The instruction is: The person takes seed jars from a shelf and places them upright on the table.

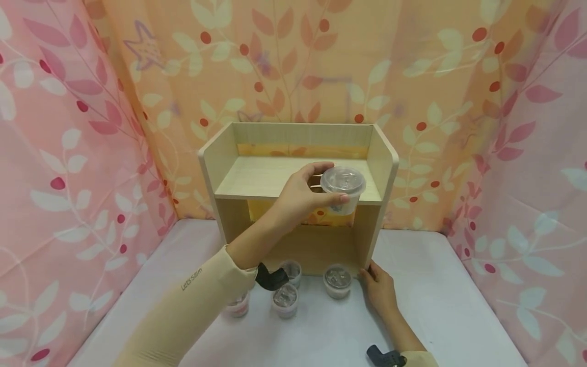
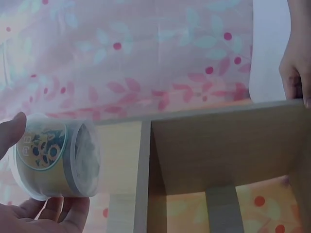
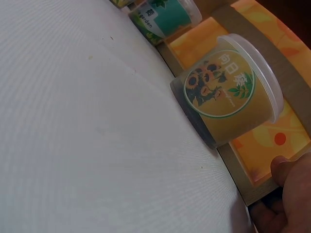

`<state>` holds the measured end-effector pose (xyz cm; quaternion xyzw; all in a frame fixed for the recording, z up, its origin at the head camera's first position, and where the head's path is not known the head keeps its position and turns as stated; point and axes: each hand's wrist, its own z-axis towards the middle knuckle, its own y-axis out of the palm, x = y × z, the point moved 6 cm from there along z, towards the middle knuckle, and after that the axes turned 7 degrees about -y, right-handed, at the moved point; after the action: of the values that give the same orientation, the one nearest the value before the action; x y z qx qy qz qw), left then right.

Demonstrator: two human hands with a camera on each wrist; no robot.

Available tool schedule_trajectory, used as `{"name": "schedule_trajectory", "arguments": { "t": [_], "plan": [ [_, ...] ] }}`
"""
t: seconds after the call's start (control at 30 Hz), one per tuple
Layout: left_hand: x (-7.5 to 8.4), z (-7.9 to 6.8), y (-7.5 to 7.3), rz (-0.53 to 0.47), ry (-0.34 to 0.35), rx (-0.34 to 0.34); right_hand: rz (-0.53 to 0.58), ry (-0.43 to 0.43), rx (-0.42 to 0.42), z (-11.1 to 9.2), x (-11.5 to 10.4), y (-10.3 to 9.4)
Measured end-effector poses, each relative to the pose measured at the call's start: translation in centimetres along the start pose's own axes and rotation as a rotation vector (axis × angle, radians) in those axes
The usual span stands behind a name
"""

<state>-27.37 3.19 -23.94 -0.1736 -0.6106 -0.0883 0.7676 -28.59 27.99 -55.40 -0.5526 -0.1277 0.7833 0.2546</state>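
Note:
A clear lidded plastic cup [image 1: 344, 186] with a printed label [image 2: 44, 145] is gripped between the thumb and fingers of my left hand [image 1: 304, 191]. It is held in front of the upper shelf of a pale wooden two-tier shelf unit [image 1: 257, 176]. At the unit's lower right corner, my right hand [image 1: 380, 288] pinches the edge of the side panel. Just left of that hand, a second lidded cup [image 1: 338, 281], with a sunflower label [image 3: 218, 82], stands on the table before the lower compartment.
Several more lidded cups [image 1: 285, 300] stand on the white-covered table [image 1: 412, 285], partly behind my left forearm; one has a green label [image 3: 163, 19]. Floral curtains [image 1: 293, 61] enclose the back and both sides.

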Motion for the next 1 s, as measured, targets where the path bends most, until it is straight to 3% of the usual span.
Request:
{"name": "schedule_trajectory", "arguments": {
  "t": [0.2,0.3,0.6,1.0],
  "plan": [
    [-1.9,-2.4,-0.2,-0.059,-0.044,-0.019,-0.037,-0.032,0.032,-0.2,-0.4,0.3],
    [-2.8,-3.3,-0.3,-0.069,-0.027,-0.01,-0.05,-0.051,0.049,0.0,-0.5,0.3],
    [-5.5,-5.7,0.6,0.088,0.047,0.08,-0.03,-0.035,0.012,0.1,-0.3,0.0],
    [-8.9,-8.2,1.8,0.165,0.059,0.119,-0.027,0.011,0.003,0.1,-0.3,-0.1]
  ]
}}
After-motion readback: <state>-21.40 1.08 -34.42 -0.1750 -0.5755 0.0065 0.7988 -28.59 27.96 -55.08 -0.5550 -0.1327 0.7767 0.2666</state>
